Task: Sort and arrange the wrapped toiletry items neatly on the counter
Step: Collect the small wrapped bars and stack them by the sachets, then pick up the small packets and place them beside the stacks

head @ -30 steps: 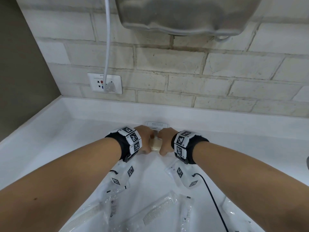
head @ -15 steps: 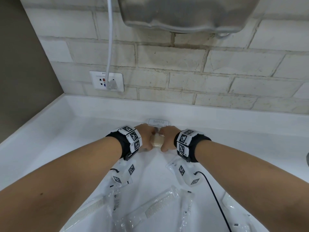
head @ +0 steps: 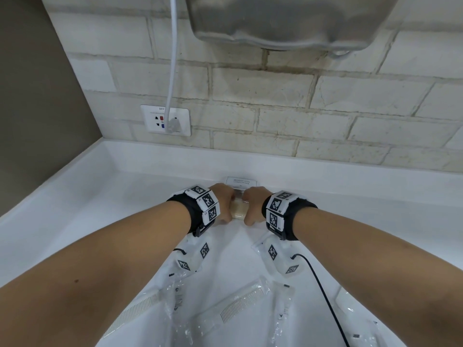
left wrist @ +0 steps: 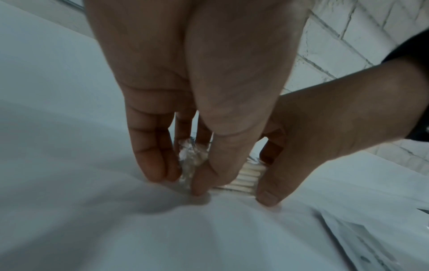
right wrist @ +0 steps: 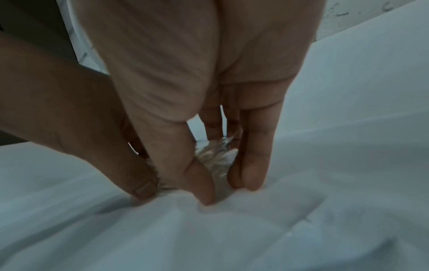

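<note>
A small clear-wrapped pack of cotton swabs (head: pixel 239 210) lies on the white counter (head: pixel 125 196) near the back ledge. My left hand (head: pixel 224 204) pinches its left end and my right hand (head: pixel 253 204) pinches its right end, with the fingertips down on the counter. The left wrist view shows the cream sticks (left wrist: pixel 246 176) and the crinkled wrapper between the thumb and fingers of the left hand (left wrist: pixel 181 181). In the right wrist view my right hand (right wrist: pixel 223 187) pinches the wrapper end (right wrist: pixel 216 157). A white shampoo sachet (head: pixel 241 182) lies just behind the pack.
Wrapped combs (head: pixel 233 309) (head: pixel 135 314) and other clear packets (head: pixel 281 309) (head: pixel 355 329) lie near the front. A black cable (head: pixel 323 296) trails from my right wrist. On the brick wall are a socket (head: pixel 165 120) and a metal hand dryer (head: pixel 288 21).
Both hands have kept their hold on the swab pack in about the same place. Only the head view has shifted slightly.
</note>
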### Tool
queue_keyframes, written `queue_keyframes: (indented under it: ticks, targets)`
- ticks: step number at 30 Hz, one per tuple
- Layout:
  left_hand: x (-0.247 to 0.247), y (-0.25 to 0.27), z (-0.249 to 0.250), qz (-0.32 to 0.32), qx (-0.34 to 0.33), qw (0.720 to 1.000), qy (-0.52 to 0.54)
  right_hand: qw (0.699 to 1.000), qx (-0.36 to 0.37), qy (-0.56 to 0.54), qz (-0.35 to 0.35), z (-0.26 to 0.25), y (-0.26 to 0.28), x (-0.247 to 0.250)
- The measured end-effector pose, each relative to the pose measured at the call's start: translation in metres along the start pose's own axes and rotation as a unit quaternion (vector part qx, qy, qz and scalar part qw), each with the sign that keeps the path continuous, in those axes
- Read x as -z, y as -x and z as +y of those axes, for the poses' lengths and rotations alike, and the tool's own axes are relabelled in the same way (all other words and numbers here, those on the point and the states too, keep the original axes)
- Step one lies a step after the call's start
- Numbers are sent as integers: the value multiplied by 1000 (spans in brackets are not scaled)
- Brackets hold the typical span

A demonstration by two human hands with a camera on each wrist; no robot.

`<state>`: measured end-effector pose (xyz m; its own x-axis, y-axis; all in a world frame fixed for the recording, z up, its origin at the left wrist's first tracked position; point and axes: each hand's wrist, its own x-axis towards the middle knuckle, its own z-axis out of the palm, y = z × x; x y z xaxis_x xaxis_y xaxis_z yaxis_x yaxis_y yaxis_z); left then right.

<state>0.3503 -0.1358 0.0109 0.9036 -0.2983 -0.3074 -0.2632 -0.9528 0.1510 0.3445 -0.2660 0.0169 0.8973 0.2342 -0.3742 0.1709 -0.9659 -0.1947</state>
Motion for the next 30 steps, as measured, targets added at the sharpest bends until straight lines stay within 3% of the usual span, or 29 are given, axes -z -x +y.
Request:
queue_keyframes:
  ticks: [12, 16, 19, 25, 30]
  targets:
    - [5, 18, -14, 23, 26, 998, 60, 999, -18, -36, 5, 7, 12, 1]
    - [9, 43, -26, 35, 49, 991, 122, 997, -17, -61, 43, 14, 35, 4]
    - [7, 72, -34, 64, 53, 988, 131, 998, -9, -39, 57, 20, 55, -1]
    - [-23, 127, -36, -54, 98, 993, 45, 997, 12, 63, -41, 20, 87, -41]
    - [-46, 166, -27, -9, 126, 992, 31, 992, 5, 124, -12, 7, 105, -59]
